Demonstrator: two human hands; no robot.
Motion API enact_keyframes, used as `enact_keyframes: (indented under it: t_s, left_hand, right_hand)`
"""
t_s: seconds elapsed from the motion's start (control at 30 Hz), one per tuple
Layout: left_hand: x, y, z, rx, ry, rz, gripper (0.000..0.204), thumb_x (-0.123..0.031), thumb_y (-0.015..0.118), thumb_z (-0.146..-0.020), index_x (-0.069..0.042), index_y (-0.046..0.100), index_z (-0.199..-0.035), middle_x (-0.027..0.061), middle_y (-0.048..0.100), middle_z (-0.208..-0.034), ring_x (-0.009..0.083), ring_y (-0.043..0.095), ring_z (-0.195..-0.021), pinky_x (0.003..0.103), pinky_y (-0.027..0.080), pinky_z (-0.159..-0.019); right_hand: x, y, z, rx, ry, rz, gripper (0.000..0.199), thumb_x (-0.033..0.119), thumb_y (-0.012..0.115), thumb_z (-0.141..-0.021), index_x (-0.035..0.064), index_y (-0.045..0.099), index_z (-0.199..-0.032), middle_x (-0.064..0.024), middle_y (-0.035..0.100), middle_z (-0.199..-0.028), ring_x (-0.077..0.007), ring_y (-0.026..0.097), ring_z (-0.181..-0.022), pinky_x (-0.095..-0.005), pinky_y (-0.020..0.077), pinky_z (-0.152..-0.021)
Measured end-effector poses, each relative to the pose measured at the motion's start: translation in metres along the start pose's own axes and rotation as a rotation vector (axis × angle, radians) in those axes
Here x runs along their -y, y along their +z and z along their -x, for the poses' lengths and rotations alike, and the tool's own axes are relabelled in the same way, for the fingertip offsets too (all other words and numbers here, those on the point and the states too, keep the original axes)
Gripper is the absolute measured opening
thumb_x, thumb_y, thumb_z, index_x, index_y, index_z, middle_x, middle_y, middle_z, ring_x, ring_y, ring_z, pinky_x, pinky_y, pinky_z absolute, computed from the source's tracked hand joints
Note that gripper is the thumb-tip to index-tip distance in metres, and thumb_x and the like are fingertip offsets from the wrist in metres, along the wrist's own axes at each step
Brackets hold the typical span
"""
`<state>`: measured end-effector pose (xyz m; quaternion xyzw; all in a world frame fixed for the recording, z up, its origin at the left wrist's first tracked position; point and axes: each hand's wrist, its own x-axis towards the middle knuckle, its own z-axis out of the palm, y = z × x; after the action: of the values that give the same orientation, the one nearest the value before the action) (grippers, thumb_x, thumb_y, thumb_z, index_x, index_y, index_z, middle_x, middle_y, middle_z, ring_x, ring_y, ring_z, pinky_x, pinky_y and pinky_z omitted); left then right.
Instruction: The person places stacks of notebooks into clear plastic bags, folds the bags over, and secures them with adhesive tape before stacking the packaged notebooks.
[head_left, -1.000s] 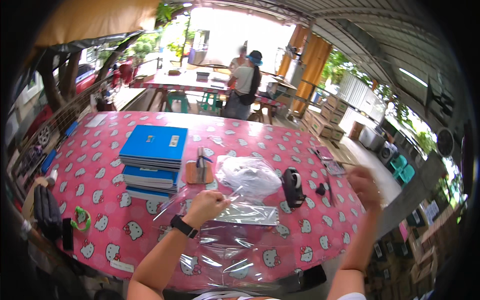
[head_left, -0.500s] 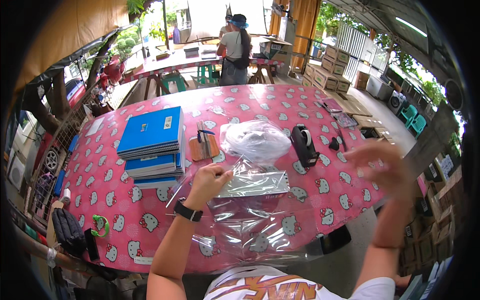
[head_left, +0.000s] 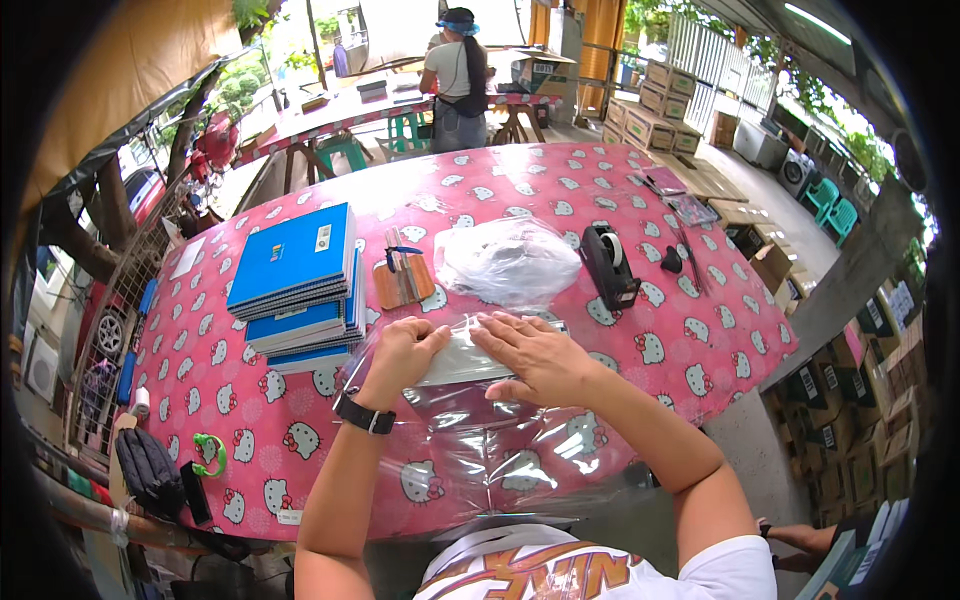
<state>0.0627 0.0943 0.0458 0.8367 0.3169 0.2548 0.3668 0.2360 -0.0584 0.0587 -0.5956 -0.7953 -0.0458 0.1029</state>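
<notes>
The person presses both hands onto a flat grey book [head_left: 455,362] lying on a clear plastic wrapping sheet [head_left: 490,450] spread over the near edge of the pink cartoon-cat tablecloth [head_left: 690,330]. The left hand [head_left: 400,352] is loosely curled, fingertips pinning the book's left edge and holding nothing. The right hand [head_left: 535,355] lies flat, fingers spread narrow and together, palm down on the book's right half.

Judging by this, the step is squaring the book on the film. It goes best if the flat hand smooths outward from the spine while the other anchors the corner, so the slippery sheet does not creep or trap wrinkles, and even margins stay on all sides.

Counted: one stack of blue notebooks [head_left: 298,285] to the left, its number of books unclear; one small wooden tray of tools [head_left: 403,280]; one crumpled heap of clear plastic bags [head_left: 510,260]; one black tape dispenser [head_left: 608,265]; one black wristwatch [head_left: 365,415]; one other person [head_left: 458,80] standing at a far table.
</notes>
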Motion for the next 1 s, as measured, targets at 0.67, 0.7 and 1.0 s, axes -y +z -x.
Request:
enact_keyframes:
  t_s: [0.67, 0.7, 1.0]
  left_hand:
    - [-0.065, 0.052, 0.060, -0.129, 0.313, -0.611, 0.083, -0.045, 0.077, -0.062, -0.008, 0.045, -0.129, 0.0140, 0.044, -0.127, 0.0332, 0.037, -0.120, 0.047, 0.027, -0.099]
    - [-0.069, 0.052, 0.059, -0.124, 0.318, -0.612, 0.083, -0.045, 0.077, -0.062, -0.008, 0.045, -0.129, 0.0140, 0.044, -0.127, 0.0332, 0.037, -0.120, 0.047, 0.027, -0.099]
    - [-0.081, 0.057, 0.050, -0.071, 0.183, -0.736, 0.090, -0.041, 0.081, -0.054, -0.014, 0.045, -0.132, 0.0160, 0.043, -0.131, 0.0374, 0.037, -0.124, 0.054, 0.023, -0.104]
  right_hand:
    - [-0.148, -0.019, 0.075, -0.145, 0.496, -0.968, 0.042, 0.029, 0.058, -0.089, -0.0029, 0.059, -0.116, -0.0121, 0.064, -0.112, -0.0212, 0.059, -0.106, -0.0318, 0.0435, -0.090]
    - [-0.170, -0.008, 0.086, -0.379, 0.686, -1.087, 0.038, 0.026, 0.058, -0.089, -0.0031, 0.060, -0.113, -0.0088, 0.065, -0.108, -0.0179, 0.060, -0.100, -0.0306, 0.0448, -0.086]
    - [-0.356, 0.145, 0.134, -0.570, 1.244, -0.597, 0.041, 0.043, 0.061, -0.083, 0.0046, 0.069, -0.095, -0.0113, 0.069, -0.085, -0.0224, 0.064, -0.082, -0.0342, 0.0482, -0.077]
